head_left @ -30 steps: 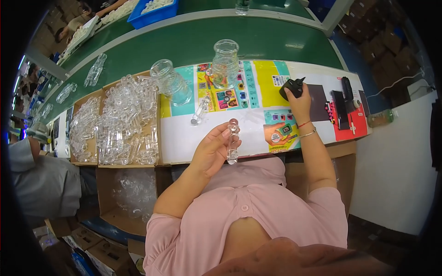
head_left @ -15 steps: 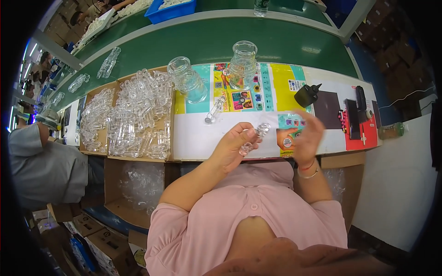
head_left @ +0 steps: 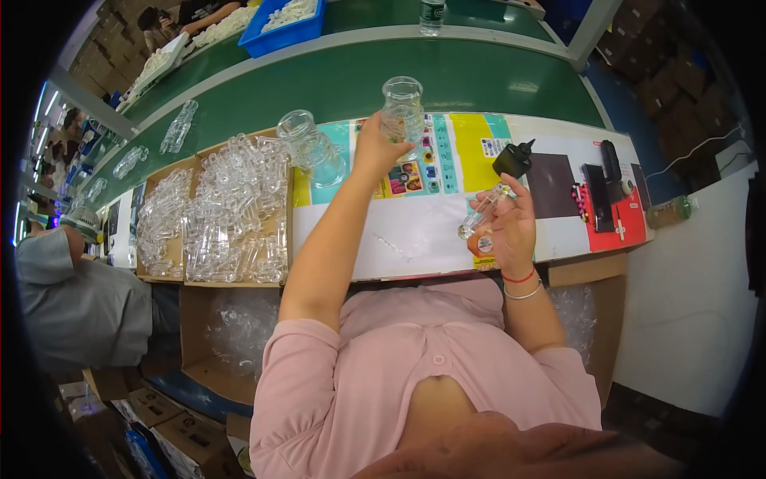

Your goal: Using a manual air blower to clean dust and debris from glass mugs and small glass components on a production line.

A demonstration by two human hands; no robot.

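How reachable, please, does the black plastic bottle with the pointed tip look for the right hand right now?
Probably yes: the bottle sits just beyond the right hand, nothing visible blocking it, though that hand holds a slender clear plastic piece.

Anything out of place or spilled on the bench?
Possibly: a faint streak on the white sheet; spill, scratch or thin clear bit, can't tell. Also, a few clear pieces lie loose on the green table, outside the boxes holding similar ones.
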